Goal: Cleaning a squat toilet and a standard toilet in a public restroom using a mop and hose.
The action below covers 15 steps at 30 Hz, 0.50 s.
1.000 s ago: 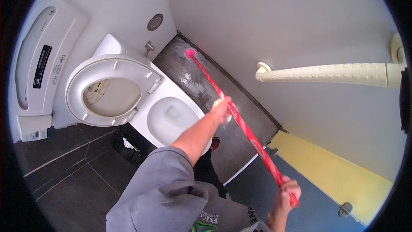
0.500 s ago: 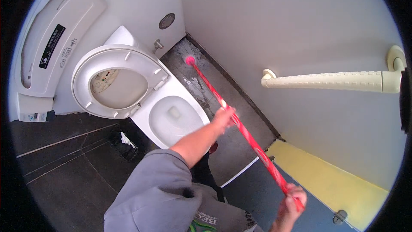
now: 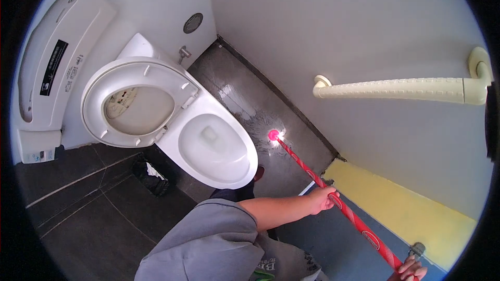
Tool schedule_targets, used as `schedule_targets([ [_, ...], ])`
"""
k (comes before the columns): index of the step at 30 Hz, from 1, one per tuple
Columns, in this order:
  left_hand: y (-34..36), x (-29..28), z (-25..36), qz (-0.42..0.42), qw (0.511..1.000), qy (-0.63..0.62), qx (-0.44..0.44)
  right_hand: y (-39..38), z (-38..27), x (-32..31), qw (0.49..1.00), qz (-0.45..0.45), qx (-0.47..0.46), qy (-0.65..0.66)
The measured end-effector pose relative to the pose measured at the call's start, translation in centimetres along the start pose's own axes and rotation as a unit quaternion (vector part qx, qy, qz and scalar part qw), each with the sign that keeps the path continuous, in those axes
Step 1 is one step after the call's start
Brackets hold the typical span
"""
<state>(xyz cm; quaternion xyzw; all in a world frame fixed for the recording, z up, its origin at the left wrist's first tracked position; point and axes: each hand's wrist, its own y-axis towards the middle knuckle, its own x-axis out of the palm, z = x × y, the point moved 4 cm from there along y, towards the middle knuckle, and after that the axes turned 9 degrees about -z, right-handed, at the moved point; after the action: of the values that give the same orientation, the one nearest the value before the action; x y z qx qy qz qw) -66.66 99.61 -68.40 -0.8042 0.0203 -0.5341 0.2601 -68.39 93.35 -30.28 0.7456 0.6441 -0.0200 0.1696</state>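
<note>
A mop with a red patterned handle [image 3: 359, 224] slants from the lower right up toward the middle. Its pink socket [image 3: 273, 135] is low over the wet grey floor beside the toilet, with pale strands fanned out around it. My left hand [image 3: 324, 200] is closed round the middle of the handle. At the lower right edge, my right hand [image 3: 411, 269] grips the handle's upper end and is partly cut off by the picture's rim. Left of the mop stands a white toilet [image 3: 213, 148] with its seat raised.
A cream grab bar [image 3: 396, 88] runs along the right wall above a yellow strip [image 3: 396, 192]. A black bin [image 3: 150, 174] with white paper stands left of the toilet. A folded white wall unit [image 3: 47, 67] hangs at the far left. A small metal valve [image 3: 184, 53] juts from the back wall.
The mop head has come from the far corner toward me, alongside the toilet bowl. Both hands have moved down and to the right, still holding the handle.
</note>
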Motion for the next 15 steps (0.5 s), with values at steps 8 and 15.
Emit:
schedule_targets([
  [8, -3.1, -4.8, 6.7, -0.005, 0.994, 0.035, 0.107, -1.3, 4.6, 1.9, 0.994, 0.007, 0.022, 0.109],
  [15, -10.8, -12.6, 21.5, 0.171, 0.924, 0.166, 0.298, -3.1, 14.8, 10.9, 0.976, 0.035, 0.119, 0.178],
])
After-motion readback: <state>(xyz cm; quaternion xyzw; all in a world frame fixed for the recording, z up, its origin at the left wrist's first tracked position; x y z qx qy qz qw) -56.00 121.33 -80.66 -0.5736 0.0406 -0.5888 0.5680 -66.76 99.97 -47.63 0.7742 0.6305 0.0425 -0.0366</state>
